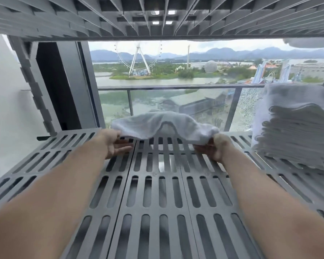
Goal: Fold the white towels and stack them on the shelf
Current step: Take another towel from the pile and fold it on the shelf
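Head view: 2 bare arms reach out over the grey shelf point(157, 193) with long slots. The white towel point(165, 126) is at the far middle of the shelf, between the 2 hands. It looks to be just above the slats. It is bunched up, not neat. Its long side runs left to right, across the arms. The right hand point(214, 148) pinches the right end with curled fingers. The left hand point(113, 144) has straight fingers and touches the left end from below; it does not seem to grip. The pile of folded towels point(292, 131) stands on the same shelf, off to the right and apart from the towel. The right hand is nearer to it. So I think the towel must go right to reach the pile.
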Motion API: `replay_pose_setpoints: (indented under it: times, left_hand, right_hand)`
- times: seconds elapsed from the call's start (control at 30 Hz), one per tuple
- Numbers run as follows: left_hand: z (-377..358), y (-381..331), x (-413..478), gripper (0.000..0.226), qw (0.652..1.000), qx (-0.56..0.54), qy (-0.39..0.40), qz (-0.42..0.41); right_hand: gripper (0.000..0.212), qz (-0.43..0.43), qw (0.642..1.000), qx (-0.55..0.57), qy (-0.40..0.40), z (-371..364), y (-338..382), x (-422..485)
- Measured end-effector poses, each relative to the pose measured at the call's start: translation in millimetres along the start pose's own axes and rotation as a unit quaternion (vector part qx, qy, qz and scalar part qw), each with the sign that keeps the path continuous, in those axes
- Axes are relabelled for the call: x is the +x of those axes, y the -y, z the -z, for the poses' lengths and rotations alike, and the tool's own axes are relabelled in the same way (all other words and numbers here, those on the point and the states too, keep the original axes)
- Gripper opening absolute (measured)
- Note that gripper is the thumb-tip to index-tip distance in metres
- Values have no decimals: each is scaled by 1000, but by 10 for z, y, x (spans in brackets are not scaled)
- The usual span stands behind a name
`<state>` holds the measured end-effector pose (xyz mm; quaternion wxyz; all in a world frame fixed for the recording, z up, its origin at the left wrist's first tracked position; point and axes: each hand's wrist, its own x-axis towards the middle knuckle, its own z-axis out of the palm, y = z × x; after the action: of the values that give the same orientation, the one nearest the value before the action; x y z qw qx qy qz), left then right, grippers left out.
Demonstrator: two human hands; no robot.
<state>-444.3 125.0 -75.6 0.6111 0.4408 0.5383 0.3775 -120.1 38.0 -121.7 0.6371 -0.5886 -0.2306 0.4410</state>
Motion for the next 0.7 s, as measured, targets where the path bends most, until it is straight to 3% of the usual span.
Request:
replay_pose_setpoints:
  times: [0.23, 0.43, 0.53, 0.63, 0.7]
  left_hand:
    - [124, -15, -43, 38, 996, -69, -51, -6]
    - [48, 297, 29, 44, 988, -95, -122, -30]
    - [207, 194, 54, 41, 976, -67, -202, -56]
    - [243, 273, -60, 37, 982, -19, -174, -73]
    - [207, 383, -201, 37, 983, -3, -169, -70]
  right_hand:
    - [34, 27, 983, 29, -177, 331, 169, -78]
    - [38, 56, 983, 39, -169, 270, -39, -387]
    - [28, 92, 960, 82, -251, 386, 54, -470]
    - [23, 107, 939, 41, -323, 427, -58, -554]
    - [15, 92, 941, -36, -325, 410, -166, -597]
